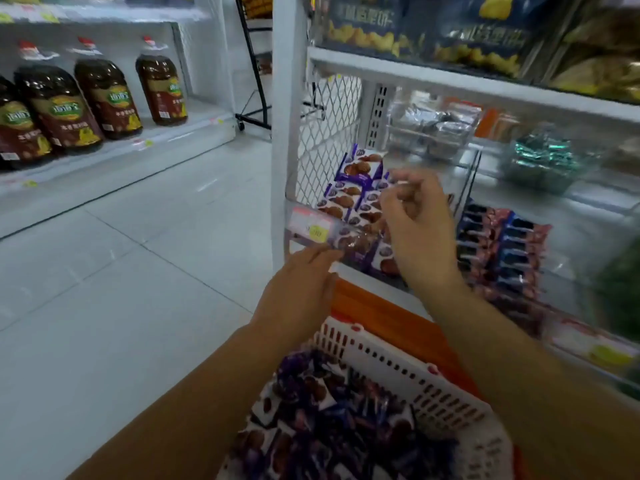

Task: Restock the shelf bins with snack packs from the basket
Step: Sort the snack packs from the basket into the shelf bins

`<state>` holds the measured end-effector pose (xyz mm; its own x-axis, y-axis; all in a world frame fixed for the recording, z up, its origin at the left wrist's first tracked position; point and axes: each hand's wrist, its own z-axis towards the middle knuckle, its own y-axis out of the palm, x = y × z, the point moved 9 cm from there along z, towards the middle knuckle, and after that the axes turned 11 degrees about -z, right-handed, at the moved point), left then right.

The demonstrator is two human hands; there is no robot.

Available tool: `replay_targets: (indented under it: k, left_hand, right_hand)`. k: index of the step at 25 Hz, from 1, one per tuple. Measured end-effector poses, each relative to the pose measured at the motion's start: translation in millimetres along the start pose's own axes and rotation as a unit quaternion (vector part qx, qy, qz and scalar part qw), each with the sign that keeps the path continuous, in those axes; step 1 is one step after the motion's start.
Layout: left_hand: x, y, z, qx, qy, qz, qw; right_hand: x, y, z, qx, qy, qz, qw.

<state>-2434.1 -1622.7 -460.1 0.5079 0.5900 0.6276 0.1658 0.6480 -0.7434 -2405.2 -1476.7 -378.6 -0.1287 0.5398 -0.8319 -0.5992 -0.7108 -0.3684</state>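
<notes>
A white slotted basket (398,368) at the bottom holds several purple-and-white snack packs (329,427) with brown cookies printed on them. The same packs (349,199) stand in rows in a clear shelf bin (311,226) at the shelf's left end. My right hand (419,230) is raised over this bin, thumb and fingers curled together and pinching a purple snack pack (389,180) at the top of the rows; blur softens the grip. My left hand (301,292) reaches in lower, its straight fingers touching the bin's front by a pack (356,244).
A neighbouring bin to the right holds dark blue and red packs (502,244). Clear bins with silver and green packs (540,161) sit on the shelf behind. An orange box (381,317) lies under the basket. Oil bottles (104,95) line the far left shelf across the tiled aisle.
</notes>
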Motion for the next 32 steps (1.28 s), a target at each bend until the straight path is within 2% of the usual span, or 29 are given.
replay_targets:
  k: [1, 3, 5, 6, 8, 10, 13, 17, 20, 22, 24, 26, 27, 29, 32]
  left_hand:
    - [-4.9, 22.3, -14.2, -0.057, -0.009, 0.008, 0.998]
    - [-22.8, 80.0, -58.7, -0.211, -0.05, 0.014, 0.976]
    - [-47.6, 132.5, -108.1, -0.355, -0.091, 0.035, 0.93]
    - [-59.5, 154.4, -135.8, -0.411, -0.115, 0.047, 0.903]
    - [-78.4, 183.7, -179.1, -0.461, -0.125, 0.078, 0.875]
    - [-93.0, 203.0, -205.9, -0.465, -0.084, 0.141, 0.87]
    - [-105.7, 219.8, -220.7, -0.453, -0.05, 0.158, 0.876]
    - [-118.0, 228.9, -220.1, -0.458, -0.089, 0.133, 0.875]
    - [-112.6, 221.2, -215.0, -0.456, -0.119, 0.101, 0.876]
    - [-109.0, 211.6, -203.7, -0.408, -0.151, 0.056, 0.899]
    - [-104.4, 197.3, -187.3, -0.321, -0.173, 0.008, 0.931]
    - [-95.8, 186.7, -176.8, -0.261, -0.209, -0.093, 0.938]
    - [-91.3, 186.6, -174.5, -0.253, -0.241, -0.171, 0.921]
    - [-79.4, 186.8, -172.2, -0.245, -0.305, -0.331, 0.859]
    - [-67.8, 182.9, -166.1, -0.224, -0.35, -0.451, 0.79]
  right_hand:
    - [19.4, -0.6, -32.0, -0.021, 0.024, -0.007, 0.999]
    - [96.6, 19.2, -107.1, -0.142, 0.157, -0.089, 0.973]
    - [187.1, 39.1, -191.2, -0.316, 0.286, -0.182, 0.886]
    - [223.8, 38.8, -232.5, -0.377, 0.315, -0.214, 0.844]
    - [270.3, 30.9, -292.0, -0.454, 0.328, -0.262, 0.786]
    - [290.3, 33.0, -324.3, -0.496, 0.306, -0.262, 0.769]
    - [292.8, 48.8, -327.5, -0.467, 0.298, -0.266, 0.789]
    - [292.8, 77.6, -331.9, -0.439, 0.303, -0.256, 0.806]
    - [295.0, 76.5, -334.6, -0.395, 0.354, -0.217, 0.819]
    - [294.2, 65.5, -326.3, -0.342, 0.406, -0.174, 0.829]
    - [294.8, 49.8, -311.9, -0.282, 0.471, -0.105, 0.829]
    - [287.6, 38.0, -297.4, -0.253, 0.512, -0.026, 0.821]
    - [281.6, 34.5, -289.9, -0.247, 0.521, 0.008, 0.817]
    - [266.7, 32.6, -277.5, -0.237, 0.529, 0.074, 0.812]
    - [243.1, 30.8, -261.9, -0.222, 0.504, 0.153, 0.821]
